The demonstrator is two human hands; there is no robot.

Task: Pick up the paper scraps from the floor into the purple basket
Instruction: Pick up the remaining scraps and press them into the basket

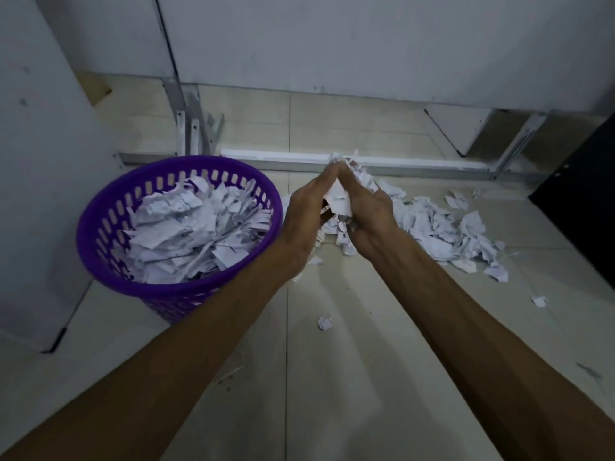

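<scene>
A purple basket (100, 207) stands on the tiled floor at the left, holding a heap of white paper scraps (186, 227). Just right of its rim, my left hand (304, 214) and my right hand (372, 214) are cupped together with fingertips meeting. Between them they hold a bunch of paper scraps (337, 197), and some bits hang below the palms. Beneath and to the right of my hands a pile of scraps (429, 224) lies on the floor. My hands hide the pile's left part.
Single scraps lie apart on the tiles, one in front (325, 322) and one at the right (539, 300). A metal rail (416, 169) runs along the floor behind the pile. A white panel (40, 161) stands left of the basket, a black object (585, 181) at the right.
</scene>
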